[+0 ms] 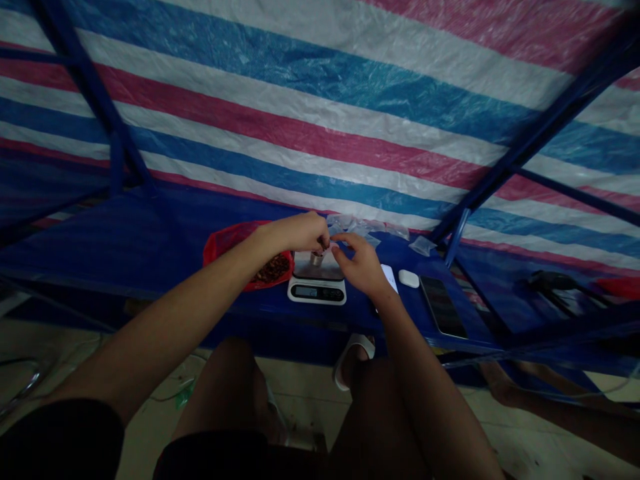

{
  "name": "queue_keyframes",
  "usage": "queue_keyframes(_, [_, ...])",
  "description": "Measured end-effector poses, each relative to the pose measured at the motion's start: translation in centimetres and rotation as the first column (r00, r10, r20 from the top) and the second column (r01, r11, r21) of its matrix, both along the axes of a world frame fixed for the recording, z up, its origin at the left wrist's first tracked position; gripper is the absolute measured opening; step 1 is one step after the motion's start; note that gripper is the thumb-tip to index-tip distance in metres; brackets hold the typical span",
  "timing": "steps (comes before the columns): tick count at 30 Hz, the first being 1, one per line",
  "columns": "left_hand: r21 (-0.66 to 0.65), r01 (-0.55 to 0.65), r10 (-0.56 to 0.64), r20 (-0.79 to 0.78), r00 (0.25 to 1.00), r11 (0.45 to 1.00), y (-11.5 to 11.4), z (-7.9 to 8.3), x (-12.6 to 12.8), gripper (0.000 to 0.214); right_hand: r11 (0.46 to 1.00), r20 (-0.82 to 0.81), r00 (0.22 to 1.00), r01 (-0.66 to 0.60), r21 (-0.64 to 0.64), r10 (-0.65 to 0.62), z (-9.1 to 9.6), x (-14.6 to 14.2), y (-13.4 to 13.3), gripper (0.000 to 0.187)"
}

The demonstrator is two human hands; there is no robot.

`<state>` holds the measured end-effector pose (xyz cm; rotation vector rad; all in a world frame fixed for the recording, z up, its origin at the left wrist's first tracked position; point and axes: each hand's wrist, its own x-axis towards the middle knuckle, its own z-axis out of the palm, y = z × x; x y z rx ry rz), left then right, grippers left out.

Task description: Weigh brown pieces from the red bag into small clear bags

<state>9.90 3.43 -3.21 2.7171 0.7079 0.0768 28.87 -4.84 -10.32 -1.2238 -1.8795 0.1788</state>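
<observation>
My left hand is pinched closed over a small white digital scale on the blue table, its fingertips holding something small and dark that I cannot make out. Just right of it, my right hand hovers over the scale with fingers curled, touching a small clear packet on the scale's plate. A red bag holding dark reddish-brown pieces lies left of the scale, under my left wrist.
Clear small plastic bags lie behind the scale. Right of it are a white card, a white earbud case and a dark phone. Blue metal frame bars and a striped tarp surround the table. Another person's bare foot is at lower right.
</observation>
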Motion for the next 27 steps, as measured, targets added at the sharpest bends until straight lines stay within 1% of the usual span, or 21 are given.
queue_keyframes(6, [-0.039,0.001,-0.002,-0.009,1.000,0.999,-0.01,0.05,-0.04,0.025,1.000,-0.018,1.000,0.006,-0.003,-0.006,0.16,0.12,-0.06,0.020])
queue_keyframes(15, [-0.043,-0.057,0.060,0.075,0.995,0.997,-0.40,-0.29,-0.02,0.020,1.000,-0.030,0.999,-0.016,0.014,0.016,0.07,-0.02,0.07,0.019])
queue_keyframes(23, [-0.090,-0.016,0.028,0.133,0.991,0.996,-0.24,-0.84,-0.25,0.022,1.000,-0.036,0.999,-0.010,0.020,0.011,0.07,-0.02,0.07,0.018])
queue_keyframes(25, [-0.089,-0.001,0.015,0.159,0.987,0.996,-0.34,-0.67,-0.42,0.022,0.999,-0.036,0.999,-0.013,0.029,0.014,0.02,-0.08,0.09,0.019])
queue_keyframes(27, [-0.087,0.005,0.012,0.194,0.981,0.996,-0.54,-0.10,-0.94,0.023,0.999,-0.032,0.999,-0.012,0.035,0.013,-0.02,-0.10,0.09,0.020])
